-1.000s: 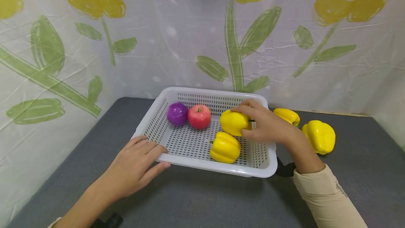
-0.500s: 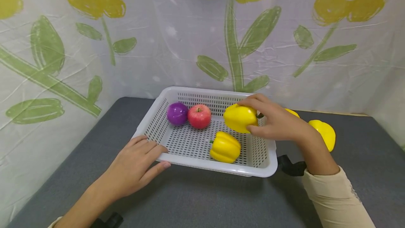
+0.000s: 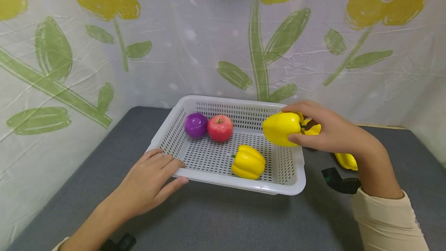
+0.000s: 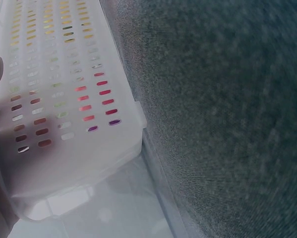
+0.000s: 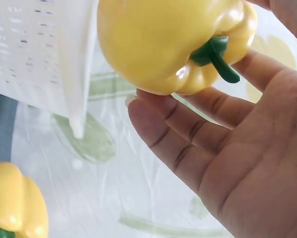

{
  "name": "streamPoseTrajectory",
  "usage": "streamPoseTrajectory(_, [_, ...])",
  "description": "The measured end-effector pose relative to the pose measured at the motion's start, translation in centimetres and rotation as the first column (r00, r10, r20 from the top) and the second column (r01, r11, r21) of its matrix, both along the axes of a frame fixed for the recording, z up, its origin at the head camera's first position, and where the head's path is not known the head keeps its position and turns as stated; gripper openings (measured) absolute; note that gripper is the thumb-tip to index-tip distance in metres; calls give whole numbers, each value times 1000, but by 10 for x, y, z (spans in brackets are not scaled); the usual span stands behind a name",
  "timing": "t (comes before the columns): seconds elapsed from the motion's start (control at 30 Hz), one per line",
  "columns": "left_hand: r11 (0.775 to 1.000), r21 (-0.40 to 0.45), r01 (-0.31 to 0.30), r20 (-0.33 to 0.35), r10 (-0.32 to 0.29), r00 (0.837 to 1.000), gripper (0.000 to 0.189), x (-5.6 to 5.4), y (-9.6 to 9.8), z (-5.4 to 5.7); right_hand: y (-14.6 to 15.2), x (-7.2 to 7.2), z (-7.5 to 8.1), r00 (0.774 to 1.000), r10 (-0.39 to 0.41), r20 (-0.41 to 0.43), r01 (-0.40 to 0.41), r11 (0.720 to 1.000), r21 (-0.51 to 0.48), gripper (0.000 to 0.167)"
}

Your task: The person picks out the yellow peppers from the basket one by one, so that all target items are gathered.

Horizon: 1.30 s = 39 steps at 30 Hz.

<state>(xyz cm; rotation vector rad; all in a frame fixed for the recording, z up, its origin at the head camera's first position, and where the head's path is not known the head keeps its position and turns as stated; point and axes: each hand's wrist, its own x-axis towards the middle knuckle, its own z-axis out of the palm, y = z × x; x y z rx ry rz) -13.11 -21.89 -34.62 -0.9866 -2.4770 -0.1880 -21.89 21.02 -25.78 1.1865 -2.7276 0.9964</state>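
Observation:
My right hand (image 3: pixel 334 133) grips a yellow bell pepper (image 3: pixel 281 128) between thumb and fingers, held up over the right end of a white plastic basket (image 3: pixel 223 179). In the right wrist view the same bell pepper (image 5: pixel 163 44) shows its green stem turned toward the palm. My left hand (image 3: pixel 153 181) rests on the basket's near left rim, fingers over the edge and thumb outside. Inside the basket lie a purple round fruit (image 3: pixel 196 125), a red apple (image 3: pixel 220 128) and a second yellow bell pepper (image 3: pixel 248 162).
Right of the basket, two more yellow bell peppers sit on the dark table (image 3: pixel 223 220), partly hidden by my right hand and forearm; one bell pepper (image 3: pixel 346 161) peeks out below the wrist. A flower-printed curtain (image 3: pixel 156 76) hangs behind the table.
My right hand has lifted the yellow bell pepper and carried it rightward, from inside the basket to over its right rim. The left hand and basket have stayed put.

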Motion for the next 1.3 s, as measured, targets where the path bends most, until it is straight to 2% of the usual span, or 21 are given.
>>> streamPoseTrajectory(0.27, [1000, 2, 6, -11, -6, 1000, 40, -1, 0, 0, 20, 5, 7, 999, -21, -49, 21, 1000, 10, 56])
streamPoseTrajectory(0.43, [1000, 2, 7, -9, -7, 1000, 39, -1, 1, 0, 35, 10, 10, 992, -102, -69, 103, 995, 6, 59])
streamPoseTrajectory(0.63, [1000, 4, 13, -18, -13, 1000, 39, -2, 1, 0, 57, 11, 9, 982, -185, -22, 185, 983, 18, 58])
streamPoseTrajectory(0.83, [1000, 10, 17, -26, -16, 1000, 40, -1, 1, 0, 70, 12, 9, 972, -236, 1, 235, 968, 93, 56])
streamPoseTrajectory(1.0, [1000, 14, 26, -28, -25, 999, 41, -1, 1, 0, 66, 9, 8, 972, -236, 11, 231, 960, 159, 50])
streamPoseTrajectory(1.2, [999, 21, 32, -35, -31, 999, 41, -2, 0, -1, 62, 6, 6, 962, -252, 101, 221, 943, 251, 52])
streamPoseTrajectory(1.3, [999, 20, 30, -37, -30, 999, 40, -2, 0, -2, 62, 5, 5, 958, -254, 133, 213, 942, 260, 53])
